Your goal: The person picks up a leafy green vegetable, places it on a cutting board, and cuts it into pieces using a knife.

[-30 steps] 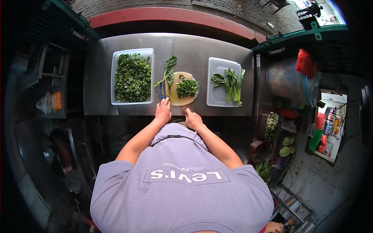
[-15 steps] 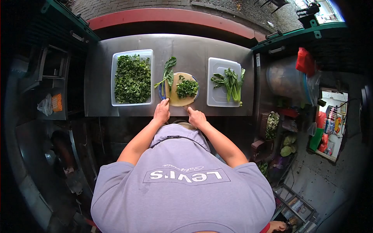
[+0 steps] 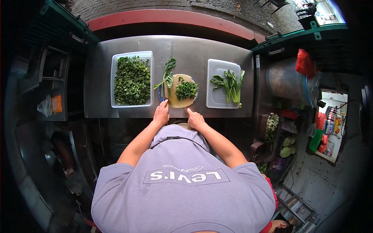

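Observation:
My left hand is closed at the near left edge of the round cutting board, its fingertips on the lower end of leafy green stalks. The stalks' leaves reach past the board's far left edge. Chopped greens lie heaped on the right half of the board. My right hand is closed at the near right edge, around what looks like a knife handle; the blade is barely visible. To the left, a plastic tub holds many cut leaves.
Right of the board, uncut leafy stalks rest on a white plastic lid. Everything stands on a steel table. A large clear container and a red bag are at the right. Another person shows at lower right.
The view has shifted slightly, so the table sits a little lower. Both hands stay at the board with little visible movement. More of the other person's red clothing shows at lower right.

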The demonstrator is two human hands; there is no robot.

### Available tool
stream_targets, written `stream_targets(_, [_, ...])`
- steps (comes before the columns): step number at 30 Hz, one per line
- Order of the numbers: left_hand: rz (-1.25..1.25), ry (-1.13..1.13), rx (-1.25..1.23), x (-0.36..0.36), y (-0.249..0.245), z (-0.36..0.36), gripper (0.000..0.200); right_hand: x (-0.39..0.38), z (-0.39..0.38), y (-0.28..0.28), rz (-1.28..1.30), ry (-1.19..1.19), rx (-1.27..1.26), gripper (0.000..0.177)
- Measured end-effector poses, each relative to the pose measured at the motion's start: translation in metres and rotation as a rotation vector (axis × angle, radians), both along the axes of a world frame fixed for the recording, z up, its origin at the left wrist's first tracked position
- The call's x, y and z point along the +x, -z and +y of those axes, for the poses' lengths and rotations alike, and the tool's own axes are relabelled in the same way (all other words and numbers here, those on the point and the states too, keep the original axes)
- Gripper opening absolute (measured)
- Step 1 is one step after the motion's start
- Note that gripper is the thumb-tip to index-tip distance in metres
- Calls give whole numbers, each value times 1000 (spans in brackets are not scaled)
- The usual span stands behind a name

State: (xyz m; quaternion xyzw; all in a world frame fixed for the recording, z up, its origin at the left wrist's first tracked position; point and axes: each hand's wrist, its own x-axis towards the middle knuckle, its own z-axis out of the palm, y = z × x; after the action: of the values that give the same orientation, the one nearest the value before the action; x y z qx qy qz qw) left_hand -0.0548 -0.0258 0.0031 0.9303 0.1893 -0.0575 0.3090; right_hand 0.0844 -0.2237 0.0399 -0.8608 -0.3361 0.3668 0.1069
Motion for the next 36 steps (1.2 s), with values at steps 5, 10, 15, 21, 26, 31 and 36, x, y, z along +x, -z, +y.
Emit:
stream_targets(5, [11, 35, 59, -1, 2, -1, 65, -4, 0, 0, 26, 8, -37, 21])
stream_targets(10, [33, 64, 64, -1, 11, 3, 67, -13, 2, -4, 28, 41, -59, 21])
stream_targets(15, [62, 107, 89, -1, 6, 7, 70, -19, 0, -13, 30, 75, -92, 21])
stream_targets(21, [13, 96, 29, -1, 6, 11, 71, -24, -14, -22, 45, 94, -123, 23])
stream_targets(26, [-61, 49, -13, 1, 1, 13, 64, -27, -18, -26, 25, 76, -77, 20])
stream_targets(31, [-83, -135, -79, 4, 6, 16, 50, -28, -11, -16, -13, 100, -69, 15])
stream_targets(36, [-72, -390, -117, 6, 27, 22, 29, -15, 3, -10, -78, 112, -26, 13])
